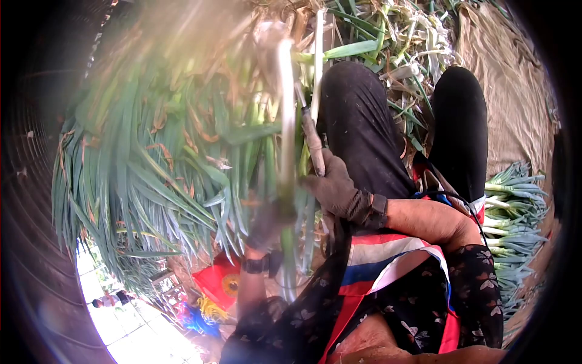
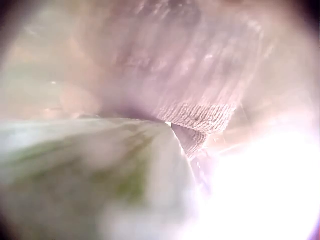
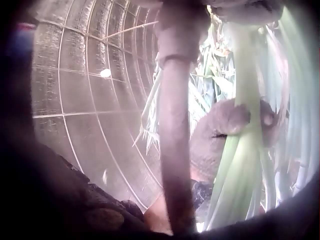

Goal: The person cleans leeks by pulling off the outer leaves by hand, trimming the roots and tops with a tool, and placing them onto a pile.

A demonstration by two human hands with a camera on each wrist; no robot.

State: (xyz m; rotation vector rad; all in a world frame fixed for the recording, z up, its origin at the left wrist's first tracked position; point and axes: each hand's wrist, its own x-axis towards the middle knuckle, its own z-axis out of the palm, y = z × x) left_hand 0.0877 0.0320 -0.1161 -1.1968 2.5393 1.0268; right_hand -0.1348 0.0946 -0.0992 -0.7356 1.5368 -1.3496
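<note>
A long white-and-green stalk (image 1: 287, 121) stands upright in the head view, blurred at its top. My gloved left hand (image 1: 270, 223) grips its green part; the right wrist view shows the fingers of that left hand (image 3: 227, 125) curled round the stalk (image 3: 245, 70). In my gloved right hand (image 1: 341, 188) is a tool with a worn handle (image 1: 313, 142) and a thin metal end (image 1: 300, 96), just right of the stalk. That handle (image 3: 175, 135) fills the middle of the right wrist view. Glove fabric (image 2: 195, 70) and a broad green leaf (image 2: 75, 170) are blurred in the left wrist view.
A big heap of leafy stalks (image 1: 145, 164) lies to the left. Loose trimmings (image 1: 412, 48) are beyond the knees, and more stalks (image 1: 509, 224) lie at the right beside a brown cloth (image 1: 506, 91). A red bag (image 1: 215, 282) is at lower left.
</note>
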